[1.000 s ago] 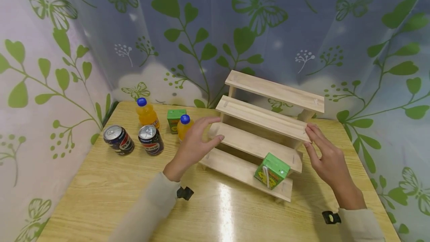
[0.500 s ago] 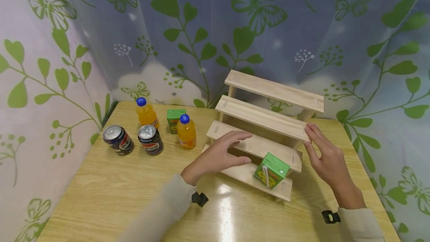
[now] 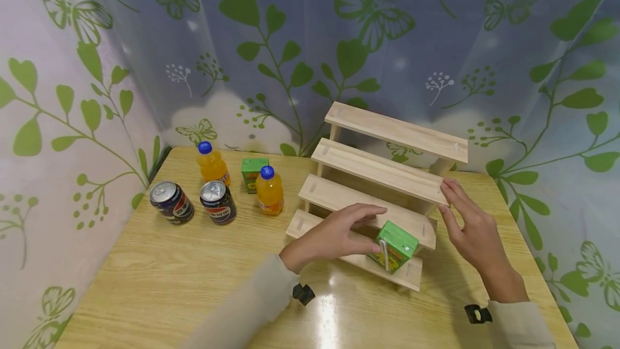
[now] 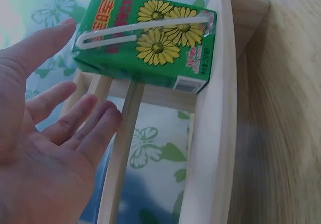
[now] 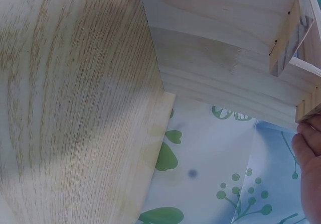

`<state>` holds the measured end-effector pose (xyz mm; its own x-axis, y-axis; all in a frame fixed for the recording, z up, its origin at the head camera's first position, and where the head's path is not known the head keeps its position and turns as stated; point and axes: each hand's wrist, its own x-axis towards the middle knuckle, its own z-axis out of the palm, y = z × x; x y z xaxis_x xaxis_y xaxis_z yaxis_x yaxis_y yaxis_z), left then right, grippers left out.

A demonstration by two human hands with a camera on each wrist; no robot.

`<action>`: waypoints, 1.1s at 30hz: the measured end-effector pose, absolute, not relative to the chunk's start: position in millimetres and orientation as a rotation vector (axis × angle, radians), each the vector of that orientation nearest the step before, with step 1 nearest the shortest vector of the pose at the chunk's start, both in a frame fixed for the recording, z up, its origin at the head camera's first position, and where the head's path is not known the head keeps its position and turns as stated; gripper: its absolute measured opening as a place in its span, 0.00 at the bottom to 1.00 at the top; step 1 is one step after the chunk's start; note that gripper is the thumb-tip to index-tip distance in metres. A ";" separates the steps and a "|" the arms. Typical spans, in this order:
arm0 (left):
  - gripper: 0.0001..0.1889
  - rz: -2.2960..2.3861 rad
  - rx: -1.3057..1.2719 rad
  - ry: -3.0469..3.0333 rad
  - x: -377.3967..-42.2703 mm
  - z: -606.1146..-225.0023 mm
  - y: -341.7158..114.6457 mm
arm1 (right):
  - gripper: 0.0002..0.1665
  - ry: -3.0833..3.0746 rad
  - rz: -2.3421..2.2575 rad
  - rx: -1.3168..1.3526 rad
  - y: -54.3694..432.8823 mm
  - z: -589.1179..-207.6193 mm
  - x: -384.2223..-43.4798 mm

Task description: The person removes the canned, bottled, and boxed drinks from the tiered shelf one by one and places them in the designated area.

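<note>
A green juice box with yellow flowers and a white straw on its front stands on the lowest step of a wooden tiered shelf, near the right end. My left hand is just left of the box, thumb and fingers spread apart, with nothing held. In the left wrist view the thumb tip comes close to the carton, and the other fingers are loosely bent beside it. My right hand rests its fingertips on the right end of the second step from the top.
Left of the shelf, two dark soda cans, two orange drink bottles with blue caps and another green juice box stand on the wooden table. A patterned curtain hangs close behind the shelf.
My left hand has moved right, from beside the nearer orange bottle across the lower steps to the juice box on the shelf. The right hand has stayed in place.
</note>
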<state>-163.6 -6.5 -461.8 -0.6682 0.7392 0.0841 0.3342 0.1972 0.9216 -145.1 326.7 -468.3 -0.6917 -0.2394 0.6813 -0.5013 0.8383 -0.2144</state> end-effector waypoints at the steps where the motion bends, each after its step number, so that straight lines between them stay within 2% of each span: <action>1: 0.41 1.457 1.019 2.101 -163.3 -462.6 -4.9 | 0.38 -2.345 0.512 0.539 326.6 -468.4 -145.1; 7: 0.42 1.409 1.115 2.125 -162.0 -467.0 3.4 | 0.36 -2.336 0.512 0.546 326.7 -468.7 -145.2; 15: 0.39 1.400 1.117 2.181 -158.9 -468.7 9.7 | 0.32 -2.307 0.504 0.562 327.6 -470.9 -146.3; 33: 0.32 1.545 1.111 2.233 -152.1 -475.8 14.9 | 0.32 -2.324 0.513 0.540 326.7 -470.0 -145.8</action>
<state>-152.1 14.9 -475.8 -0.6949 0.6788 0.2373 0.4613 0.1677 0.8712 -145.8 326.7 -470.0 -0.6777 -0.2357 0.6965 -0.5071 0.8357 -0.2107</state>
